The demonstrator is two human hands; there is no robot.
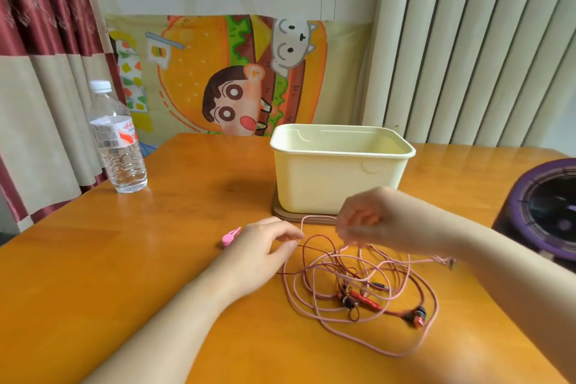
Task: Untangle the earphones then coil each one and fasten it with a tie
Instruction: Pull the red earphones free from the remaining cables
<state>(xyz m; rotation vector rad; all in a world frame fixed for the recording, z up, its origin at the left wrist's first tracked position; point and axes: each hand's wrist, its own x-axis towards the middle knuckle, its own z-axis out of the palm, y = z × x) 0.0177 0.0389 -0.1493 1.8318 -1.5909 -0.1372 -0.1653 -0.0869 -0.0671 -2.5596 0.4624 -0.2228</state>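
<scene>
A pink earphone cord (367, 338) and a dark red earphone cord (314, 262) lie knotted together in loose loops on the wooden table (156, 259). Red earbuds (416, 316) and a red inline piece (364, 299) sit inside the tangle. My right hand (371, 221) hovers over the heap, blurred, and pinches a strand of the pink cord. My left hand (261, 246) lies at the tangle's left edge, with thumb and forefinger pinching the pink cord. A pink tie (230, 236) peeks out just left of that hand.
A pale yellow plastic tub (339, 171) stands on a brown lid behind the cords. A water bottle (117, 140) stands at the table's far left. A purple and black round device (545, 206) sits at the right edge. Curtains and a cartoon cloth hang behind.
</scene>
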